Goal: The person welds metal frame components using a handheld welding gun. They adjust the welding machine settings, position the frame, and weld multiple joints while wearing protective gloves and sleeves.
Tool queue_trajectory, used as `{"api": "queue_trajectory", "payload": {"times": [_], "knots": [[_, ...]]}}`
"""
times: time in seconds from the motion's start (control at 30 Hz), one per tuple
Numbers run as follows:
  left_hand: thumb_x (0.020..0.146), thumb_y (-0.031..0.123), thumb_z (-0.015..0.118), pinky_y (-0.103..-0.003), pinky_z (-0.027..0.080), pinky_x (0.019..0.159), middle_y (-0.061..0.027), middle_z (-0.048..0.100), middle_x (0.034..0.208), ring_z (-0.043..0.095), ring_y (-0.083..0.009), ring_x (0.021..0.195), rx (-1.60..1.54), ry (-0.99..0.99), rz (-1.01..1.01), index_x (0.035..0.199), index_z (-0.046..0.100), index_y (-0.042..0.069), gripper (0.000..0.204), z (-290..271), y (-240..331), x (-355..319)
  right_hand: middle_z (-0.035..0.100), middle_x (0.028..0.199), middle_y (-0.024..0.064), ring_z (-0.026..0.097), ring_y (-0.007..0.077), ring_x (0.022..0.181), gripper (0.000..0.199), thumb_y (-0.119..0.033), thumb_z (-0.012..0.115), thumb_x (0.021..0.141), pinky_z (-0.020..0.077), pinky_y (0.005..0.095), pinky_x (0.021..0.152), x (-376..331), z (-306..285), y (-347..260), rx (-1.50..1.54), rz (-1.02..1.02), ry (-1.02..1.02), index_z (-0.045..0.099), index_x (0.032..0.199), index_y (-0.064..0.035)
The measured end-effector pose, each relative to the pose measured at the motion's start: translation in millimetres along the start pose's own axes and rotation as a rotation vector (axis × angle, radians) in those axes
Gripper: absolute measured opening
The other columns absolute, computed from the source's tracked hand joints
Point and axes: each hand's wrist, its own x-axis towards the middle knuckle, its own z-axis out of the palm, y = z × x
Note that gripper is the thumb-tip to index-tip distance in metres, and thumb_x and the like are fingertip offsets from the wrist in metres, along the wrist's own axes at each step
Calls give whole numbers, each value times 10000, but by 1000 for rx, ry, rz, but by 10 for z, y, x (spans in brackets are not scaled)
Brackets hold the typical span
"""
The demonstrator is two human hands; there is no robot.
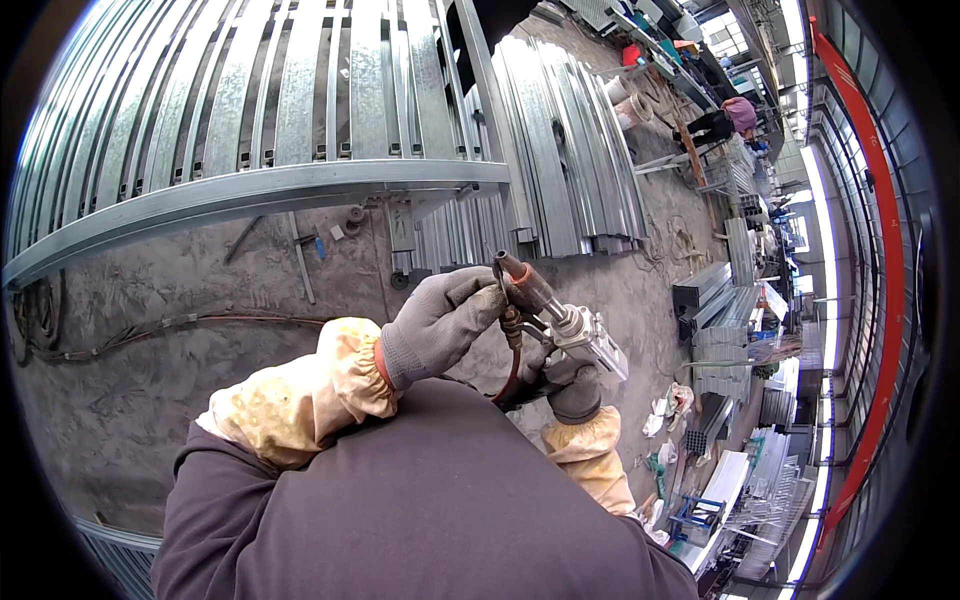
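Note:
A welding torch (590,345) with a copper-coloured nozzle (530,283) and a silver metal body is held up in front of my chest. My right hand (570,383), in a dark grey glove and mostly hidden behind the torch body, is wrapped round its lower part. My left hand (445,318), in a grey knit glove, is closed in a pinch beside the nozzle. A thin dark piece shows at its fingertips; its kind is unclear. Below the nozzle, a brass fitting (512,328) joins a red-brown hose (512,372) that curves down toward my chest.
A galvanized steel frame (260,190) with slats stands ahead to the left. Beyond it lie stacked metal profiles (560,150). A cable (190,320) runs over the concrete floor at left. A person (735,118) bends at the far right, near more metal stacks (725,320).

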Motion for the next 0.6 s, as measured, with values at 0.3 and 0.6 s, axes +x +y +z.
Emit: {"api": "queue_trajectory", "payload": {"times": [0.3, 0.6], "knots": [[1035, 395, 585, -310, 484, 961, -55, 679, 1142, 603, -113, 1043, -120, -147, 22, 1300, 577, -46, 514, -26, -17, 200, 669, 1046, 126, 657, 220, 855, 748, -613, 682, 880, 567, 335, 737, 178, -206, 77, 115, -56, -184, 544, 1284, 1], [1013, 361, 630, -340, 506, 979, -115, 667, 1209, 632, -174, 1116, -132, -177, 52, 1281, 578, -59, 501, 124, -32, 407, 649, 1024, 127, 646, 221, 849, 724, -610, 505, 955, 550, 333, 734, 260, -444, 101, 155, 62, 88, 523, 1308, 22]]}}
